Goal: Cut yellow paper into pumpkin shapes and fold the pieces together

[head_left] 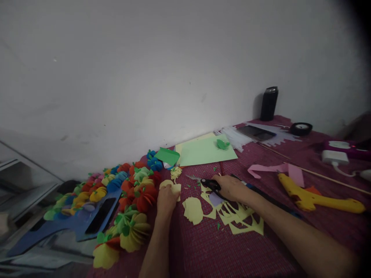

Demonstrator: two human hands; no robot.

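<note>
My left hand [167,197] is closed on a pale yellow piece of paper [176,188], its fingers partly hiding the sheet. My right hand [230,187] grips scissors [211,184] by their black handles, and the blades point left toward the paper, apart from it. Between the hands lies a small stack of rounded yellow paper cutouts [193,211]. Below my right hand are yellow offcuts [246,222] with holes cut out of them. A little heap of yellow snippets [175,173] sits just beyond my left hand.
Colourful folded-paper pumpkins [145,195] crowd the left side. Light green sheets [203,151] and a dark green piece [168,155] lie near the wall. To the right are a yellow glue gun [315,199], pink ribbon [294,173], black tape [301,128], a phone [256,132] and a black can [269,104].
</note>
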